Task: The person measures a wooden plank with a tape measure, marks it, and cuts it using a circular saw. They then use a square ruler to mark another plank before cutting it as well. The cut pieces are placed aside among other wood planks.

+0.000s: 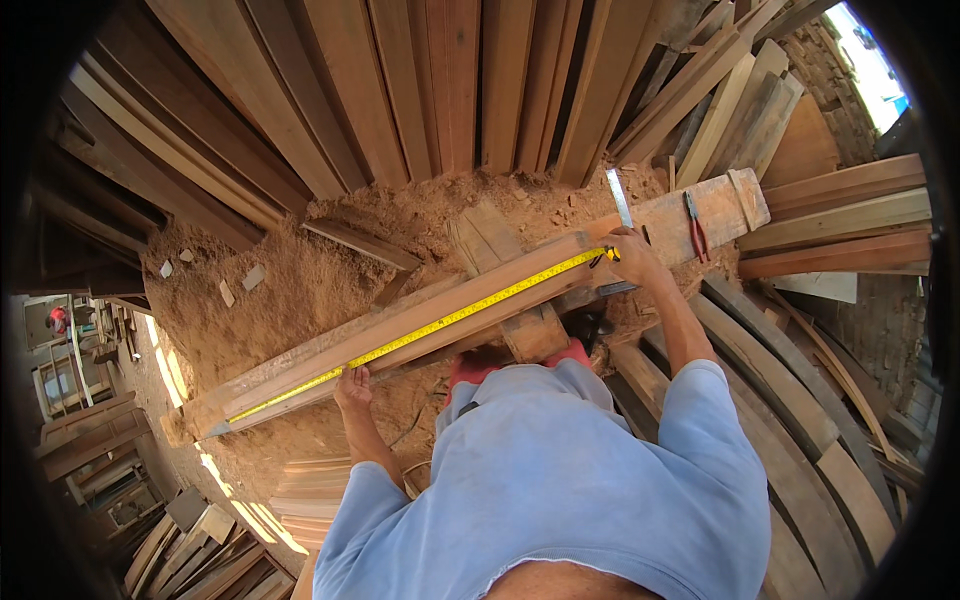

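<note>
My right hand (634, 258) holds the tape (470, 309) at right end of board (450, 298). Left hand (352, 388) at board's near edge, can't tell if pinching.

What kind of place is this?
Likely a woodworking shop or timber yard: planks are stacked around the work area, sawdust covers the ground, and a yellow tape is stretched along a beam.

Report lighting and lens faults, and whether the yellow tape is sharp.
Head view: fisheye bends the boards at lower right, corners black; head view: glare whites out the upper-right opening, sun stripes the lower-left floor; head view: the yellow tape looks fairly sharp, fine marks too small to read.
</note>
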### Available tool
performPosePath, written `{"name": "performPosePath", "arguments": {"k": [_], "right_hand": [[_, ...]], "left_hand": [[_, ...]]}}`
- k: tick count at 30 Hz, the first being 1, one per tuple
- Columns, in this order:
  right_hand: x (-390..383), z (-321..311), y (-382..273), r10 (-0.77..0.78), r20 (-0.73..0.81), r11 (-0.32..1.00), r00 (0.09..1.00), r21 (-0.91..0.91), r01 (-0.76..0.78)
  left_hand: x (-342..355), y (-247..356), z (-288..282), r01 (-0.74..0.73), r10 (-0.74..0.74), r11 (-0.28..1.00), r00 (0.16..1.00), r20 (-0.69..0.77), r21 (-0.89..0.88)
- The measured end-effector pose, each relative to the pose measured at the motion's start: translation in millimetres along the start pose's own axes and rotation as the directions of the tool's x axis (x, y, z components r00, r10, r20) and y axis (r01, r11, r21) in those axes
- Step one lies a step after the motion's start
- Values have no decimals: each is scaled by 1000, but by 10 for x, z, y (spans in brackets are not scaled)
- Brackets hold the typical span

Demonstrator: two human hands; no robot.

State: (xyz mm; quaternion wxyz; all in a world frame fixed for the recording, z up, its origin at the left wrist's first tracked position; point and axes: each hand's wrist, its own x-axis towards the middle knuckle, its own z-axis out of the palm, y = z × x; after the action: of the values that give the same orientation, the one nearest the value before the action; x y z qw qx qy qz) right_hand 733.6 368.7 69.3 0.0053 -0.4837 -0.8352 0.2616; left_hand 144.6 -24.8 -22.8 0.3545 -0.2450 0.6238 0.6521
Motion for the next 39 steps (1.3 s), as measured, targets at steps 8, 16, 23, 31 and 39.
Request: {"name": "performPosePath", "arguments": {"k": [8,16,23,31,39], "right_hand": [[-5,-17,124,-29,25,994,999,104,26],[39,-19,153,-22,66,992,998,122,14],[39,13,156,-11,43,990,999,139,4],[0,-10,-339,-102,323,991,941,116,68],[-343,536,-1139,-177,620,939,765,338,-57]], "left_hand": [[63,-70,64,-40,41,999,998,-54,24],[122,-79,-6,-63,65,997,996,-62,34],[114,-64,12,-41,43,999,997,-69,32],[-98,-21,84,-88,98,968,995,28,-236],[-938,-243,893,-53,88,994,905,415,-96]]}}
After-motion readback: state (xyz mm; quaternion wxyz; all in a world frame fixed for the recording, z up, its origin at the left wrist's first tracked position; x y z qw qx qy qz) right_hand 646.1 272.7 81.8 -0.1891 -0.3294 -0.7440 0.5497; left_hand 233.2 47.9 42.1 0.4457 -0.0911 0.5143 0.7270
